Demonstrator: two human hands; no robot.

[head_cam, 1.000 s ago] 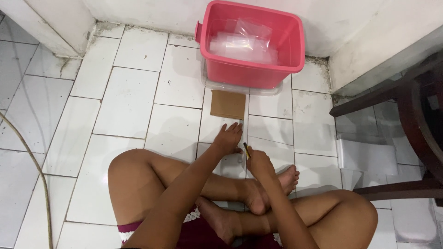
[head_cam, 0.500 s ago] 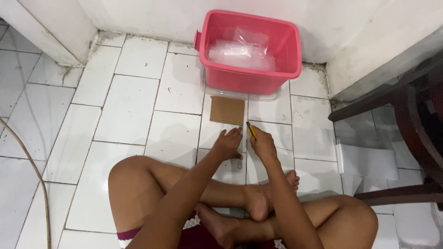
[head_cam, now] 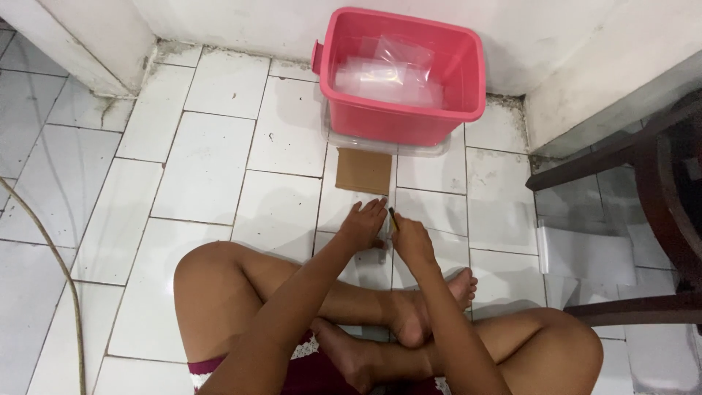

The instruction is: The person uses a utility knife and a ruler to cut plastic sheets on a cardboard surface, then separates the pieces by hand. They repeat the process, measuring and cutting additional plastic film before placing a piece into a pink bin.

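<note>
White tiles under you, your left hand (head_cam: 363,223) flat and released, your right hand (head_cam: 409,235) clenched round a pencil (head_cam: 393,219), cardboard (head_cam: 363,171) just ahead, pink tub (head_cam: 404,73) beyond.

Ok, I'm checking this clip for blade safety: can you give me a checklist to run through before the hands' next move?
1. Tool grip: right hand holds a thin dark tool with a yellowish tip, tip pointing away from the body. Ok.
2. Left hand apart from the tip: it lies flat right beside it. Not ok.
3. What lies under the hands: something pale or clear on the tile. Cannot tell.
4. Cardboard piece: flat on the floor beyond the fingers, untouched. Ok.
5. Pink tub: upright by the wall, clear bags inside. Ok.
6. Bare feet near the work: close behind the hands. Not ok.
</note>
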